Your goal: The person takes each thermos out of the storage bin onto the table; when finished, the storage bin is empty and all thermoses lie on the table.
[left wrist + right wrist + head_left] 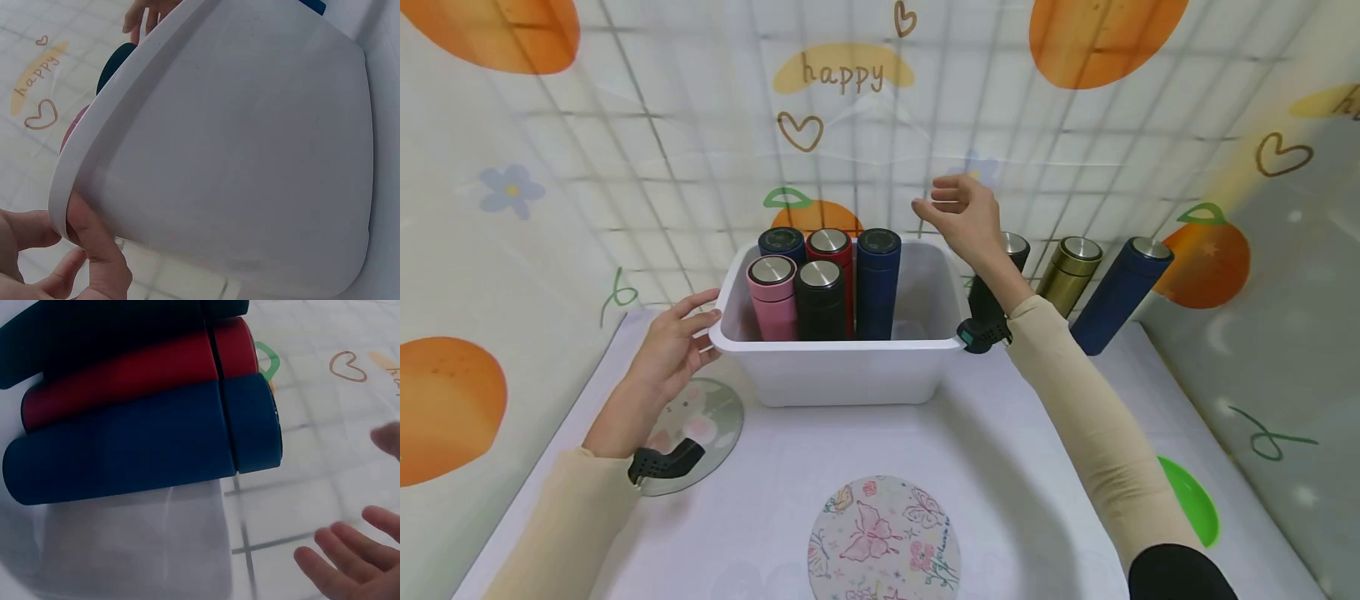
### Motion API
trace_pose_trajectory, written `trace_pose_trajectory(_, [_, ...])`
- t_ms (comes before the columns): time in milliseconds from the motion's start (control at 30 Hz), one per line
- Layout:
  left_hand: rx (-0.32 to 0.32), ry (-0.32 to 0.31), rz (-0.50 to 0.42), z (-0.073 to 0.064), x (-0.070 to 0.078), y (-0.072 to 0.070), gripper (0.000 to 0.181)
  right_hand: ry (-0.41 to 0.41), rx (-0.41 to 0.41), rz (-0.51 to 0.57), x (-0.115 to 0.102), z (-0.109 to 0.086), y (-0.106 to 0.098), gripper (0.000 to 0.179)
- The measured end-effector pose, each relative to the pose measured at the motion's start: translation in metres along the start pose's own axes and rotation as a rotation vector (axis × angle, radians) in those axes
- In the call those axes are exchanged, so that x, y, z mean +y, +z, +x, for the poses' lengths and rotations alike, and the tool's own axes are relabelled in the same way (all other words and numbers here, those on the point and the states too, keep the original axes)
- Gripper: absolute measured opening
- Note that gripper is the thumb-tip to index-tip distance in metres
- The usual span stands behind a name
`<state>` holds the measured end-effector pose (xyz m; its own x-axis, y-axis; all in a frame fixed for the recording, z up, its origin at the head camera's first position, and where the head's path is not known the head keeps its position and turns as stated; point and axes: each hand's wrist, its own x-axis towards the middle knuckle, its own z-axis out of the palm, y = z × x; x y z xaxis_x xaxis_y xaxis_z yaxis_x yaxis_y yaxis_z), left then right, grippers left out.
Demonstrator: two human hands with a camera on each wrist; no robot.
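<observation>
A white plastic bin [850, 375] stands toward the back of the table. My left hand [673, 350] grips its left rim, fingers on both sides of the edge in the left wrist view. Upright inside are a pink thermos bottle [775, 315], a black one [820, 304], a red one [841, 243], a tall blue one [878, 287] and another dark blue one [782, 242] at the back left. Over the bin's right end hovers my right hand [966, 217], holding nothing, fingers loosely bent. The right wrist view shows it beyond the lid of the tall blue bottle.
Right of the bin stand a black bottle [983, 298], a gold one [1069, 279] and a leaning blue one [1120, 300]. A butterfly-print round mat [883, 542] lies in front, a grey round mat [726, 417] beneath my left wrist. A green dish [1191, 500] sits at right.
</observation>
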<state>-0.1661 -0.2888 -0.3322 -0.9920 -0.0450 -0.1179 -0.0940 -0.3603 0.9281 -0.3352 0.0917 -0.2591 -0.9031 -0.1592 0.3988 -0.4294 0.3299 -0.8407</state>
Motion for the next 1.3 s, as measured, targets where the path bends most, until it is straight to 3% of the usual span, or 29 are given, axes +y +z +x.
trace_pose_trajectory(400, [0.003, -0.001, 0.019, 0.001, 0.001, 0.001, 0.051, 0.025, -0.29, -0.021, 0.004, 0.001, 0.012, 0.074])
trace_pose_trajectory(733, [0.019, 0.002, 0.049, 0.001, 0.0, 0.003, 0.056, 0.067, -0.461, -0.031, 0.002, 0.003, 0.028, 0.078])
trace_pose_trajectory(900, [0.011, -0.003, 0.035, 0.001, 0.0, 0.001, 0.055, 0.131, -0.505, -0.027, 0.004, 0.003, 0.035, 0.076])
trace_pose_trajectory(1100, [0.022, -0.001, 0.03, 0.001, -0.001, -0.001, 0.055, 0.135, -0.5, -0.035, 0.006, 0.002, 0.043, 0.069])
trace_pose_trajectory(1300, [0.027, 0.004, 0.044, 0.001, -0.001, -0.002, 0.055, 0.228, -0.478, 0.084, 0.008, 0.002, 0.048, 0.065])
